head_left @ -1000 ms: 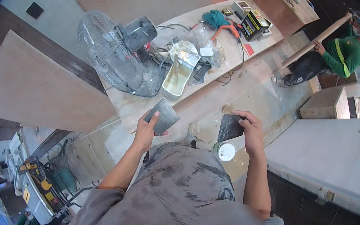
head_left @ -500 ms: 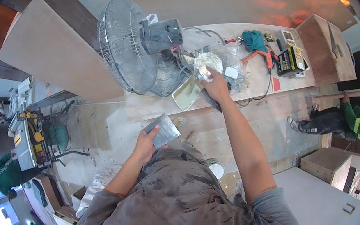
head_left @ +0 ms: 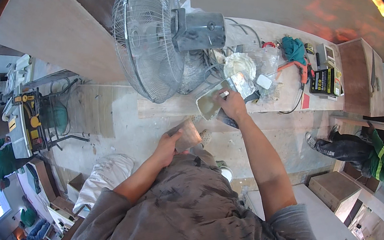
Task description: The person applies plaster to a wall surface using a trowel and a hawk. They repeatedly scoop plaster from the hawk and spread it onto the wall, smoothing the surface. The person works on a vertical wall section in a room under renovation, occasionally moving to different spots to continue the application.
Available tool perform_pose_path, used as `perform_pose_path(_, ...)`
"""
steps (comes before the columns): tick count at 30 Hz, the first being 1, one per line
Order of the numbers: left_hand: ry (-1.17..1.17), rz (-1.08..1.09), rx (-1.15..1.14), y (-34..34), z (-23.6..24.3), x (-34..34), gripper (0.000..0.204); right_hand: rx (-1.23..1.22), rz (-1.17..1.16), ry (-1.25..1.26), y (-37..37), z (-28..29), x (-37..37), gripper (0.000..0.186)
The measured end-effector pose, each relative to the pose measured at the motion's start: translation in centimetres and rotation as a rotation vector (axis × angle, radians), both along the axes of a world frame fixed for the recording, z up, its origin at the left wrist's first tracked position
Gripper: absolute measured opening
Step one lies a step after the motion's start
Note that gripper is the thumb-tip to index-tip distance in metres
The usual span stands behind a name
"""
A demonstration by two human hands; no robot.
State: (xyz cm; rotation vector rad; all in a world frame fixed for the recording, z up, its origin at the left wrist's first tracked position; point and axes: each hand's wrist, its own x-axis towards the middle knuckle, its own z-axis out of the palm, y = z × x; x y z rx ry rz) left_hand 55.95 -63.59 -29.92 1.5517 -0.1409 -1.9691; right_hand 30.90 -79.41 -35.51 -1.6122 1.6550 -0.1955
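My left hand [head_left: 167, 147] is closed round a flat metal scraper plate [head_left: 187, 136], tilted in front of my lap. Over the bench, my right hand [head_left: 233, 106] has its fingers drawn together at the edge of a cream-coloured tray [head_left: 207, 106]. A small white bit shows at its fingertips; I cannot make out what they grip. Some dark flat object [head_left: 229, 120] shows beneath that hand; whether it is held I cannot tell. Just beyond lie a dish crusted with pale paste [head_left: 241, 66] and a crumpled shiny wrapper [head_left: 243, 84].
A dusty fan [head_left: 149, 36] stands left on the bench [head_left: 320, 104]. An orange power tool [head_left: 300, 69], a teal cloth [head_left: 293, 49] and a black-yellow box [head_left: 325, 82] lie right. A white sack [head_left: 109, 177] sits left of me; a co-worker in green [head_left: 383, 162] is far right.
My right hand has come down from the shiny wrapper to the tray. The scraper in my left hand has turned and shifted right. My view has moved, so the fan appears farther right.
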Motion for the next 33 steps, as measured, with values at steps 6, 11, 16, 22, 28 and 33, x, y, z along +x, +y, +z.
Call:
perform_pose_path(6, 0.002, -0.066, -0.135, -2.0, -0.3, -0.7, 0.04, -0.076, -0.09, 0.011, 0.3, 4.8, 0.3, 0.031)
perform_pose_path(11, 0.081, 0.017, -0.257, -3.5, -2.2, -1.9, 0.035, -0.131, -0.173, 0.059, 1.6, 8.2, -0.9, 0.031)
perform_pose_path(16, -0.121, -0.035, -0.305, -6.1, -2.3, -3.7, 0.029, -0.268, -0.384, -0.117, 4.1, 9.0, -2.6, 0.027)
perform_pose_path(22, -0.172, -0.076, -0.281, -8.3, -3.3, -4.8, 0.029, -0.316, -0.53, -0.249, 6.0, 12.7, -3.6, 0.025)
perform_pose_path(28, -0.159, -0.129, -0.245, -9.4, -4.6, -5.3, 0.033, -0.405, -0.595, -0.374, 7.6, 19.5, -3.4, 0.027)
perform_pose_path(33, -0.206, -0.139, -0.256, -10.3, -6.7, -6.1, 0.043, -0.39, -0.611, -0.427, 8.3, 21.4, -2.8, 0.029)
